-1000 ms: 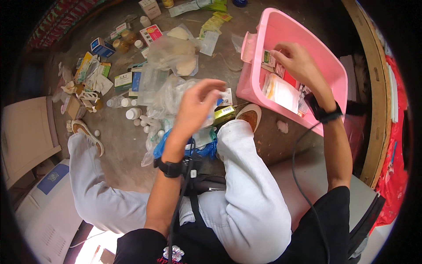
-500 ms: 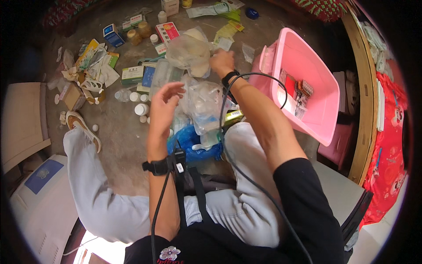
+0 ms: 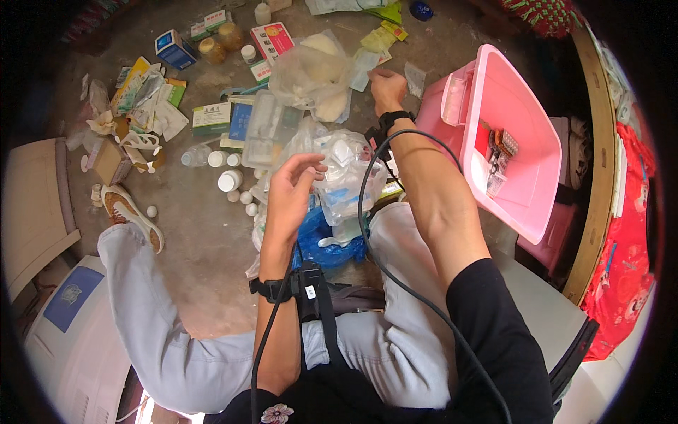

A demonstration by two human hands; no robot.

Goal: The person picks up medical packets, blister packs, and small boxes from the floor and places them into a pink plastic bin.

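Note:
My right hand (image 3: 388,90) is reached out ahead, left of the pink tub. Its fingers are curled closed beside a pale blue flat packet (image 3: 362,68); what lies between them is hidden. Over the clear plastic bags (image 3: 346,152), my left hand (image 3: 292,194) hovers with loosely bent fingers and the thumb apart, holding nothing. A blue plastic bag (image 3: 332,237) with a white spoon (image 3: 335,242) on it lies between my legs. A clear bag with whitish contents (image 3: 311,74) rests left of my right hand, near a clear plastic box (image 3: 272,127).
The pink tub (image 3: 519,141) holds several blister packs (image 3: 503,145). White bottles (image 3: 229,180), medicine boxes (image 3: 212,119) and brown jars (image 3: 231,35) stand on the floor to the left. A pile of papers and packets (image 3: 148,99) lies further left. A black cable (image 3: 361,205) loops past my right forearm.
My right hand has shifted right, away from the bag with whitish contents. My left hand has moved right, over the clear bags. The whole view has shifted slightly.

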